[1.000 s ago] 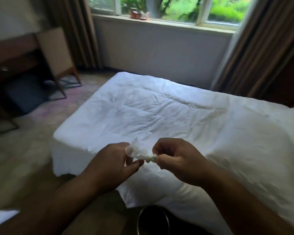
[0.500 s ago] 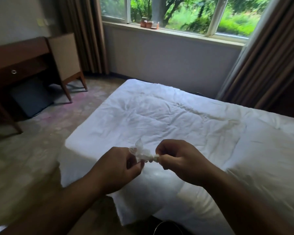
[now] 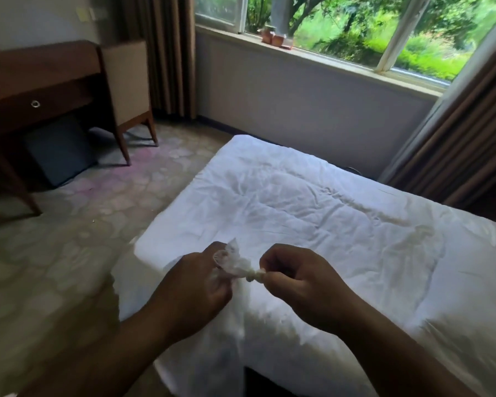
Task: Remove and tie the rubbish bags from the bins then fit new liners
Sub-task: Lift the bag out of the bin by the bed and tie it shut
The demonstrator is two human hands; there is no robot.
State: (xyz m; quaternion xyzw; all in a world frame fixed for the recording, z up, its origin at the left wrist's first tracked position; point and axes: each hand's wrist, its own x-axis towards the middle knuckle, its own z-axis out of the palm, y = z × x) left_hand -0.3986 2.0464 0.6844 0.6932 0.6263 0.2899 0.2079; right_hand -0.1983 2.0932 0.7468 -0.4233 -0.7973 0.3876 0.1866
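Your left hand (image 3: 195,287) grips the small white bag (image 3: 235,262) by its bunched body, and your right hand (image 3: 298,282) pinches its twisted neck, just above the bed (image 3: 327,202) at its near edge. The tying looks nearly finished. Fitting a new liner probably remains.

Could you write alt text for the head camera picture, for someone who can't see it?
A left hand and a right hand pinch a small, twisted clear plastic bag between them over a white duvet. Beyond are a wooden desk and a window.
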